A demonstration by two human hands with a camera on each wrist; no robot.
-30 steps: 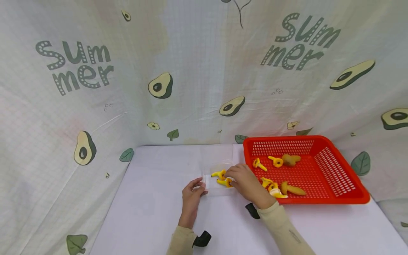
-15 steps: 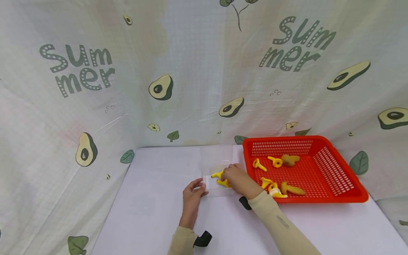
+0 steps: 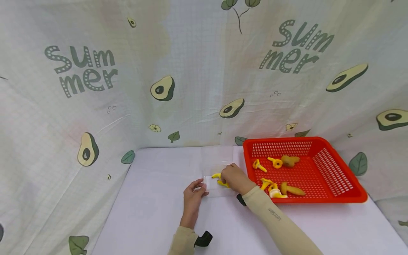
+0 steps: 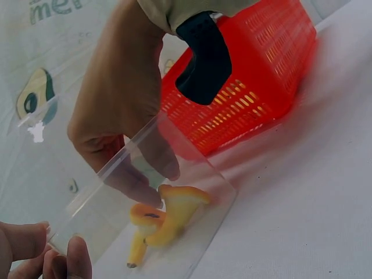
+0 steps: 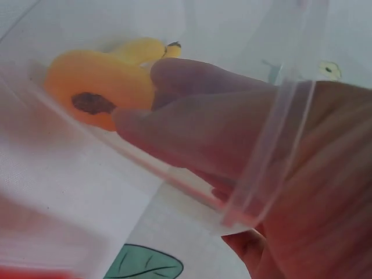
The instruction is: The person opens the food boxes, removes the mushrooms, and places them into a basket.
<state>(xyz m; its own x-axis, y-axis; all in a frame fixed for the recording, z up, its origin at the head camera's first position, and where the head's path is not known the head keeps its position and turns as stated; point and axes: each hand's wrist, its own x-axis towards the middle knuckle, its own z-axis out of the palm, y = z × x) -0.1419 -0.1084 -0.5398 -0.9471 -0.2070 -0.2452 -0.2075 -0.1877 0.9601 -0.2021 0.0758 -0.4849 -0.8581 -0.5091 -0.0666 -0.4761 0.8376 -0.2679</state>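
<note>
A clear plastic box (image 3: 216, 193) sits mid-table with its transparent lid (image 3: 217, 154) raised at the back. My left hand (image 3: 192, 198) pinches the box's left edge between thumb and fingers. Inside the box lie two yellow chanterelle mushrooms (image 4: 177, 212), side by side and touching. My right hand (image 3: 237, 179) reaches into the box from the right. In the right wrist view, its thumb and a finger pinch the orange cap (image 5: 96, 67) of one mushroom; the box wall blurs this view. From the head, my right hand hides the caps.
A red perforated basket (image 3: 318, 200) stands right of the box. It holds yellow chanterelles (image 3: 275, 163) and brown mushrooms (image 3: 293, 189), several in all. A printed cloth (image 3: 191, 117) rises behind the white table (image 3: 149, 212).
My right hand has moved slightly left and deeper into the box, covering the mushroom caps. My left hand keeps its hold on the box edge. The head view has tilted slightly.
</note>
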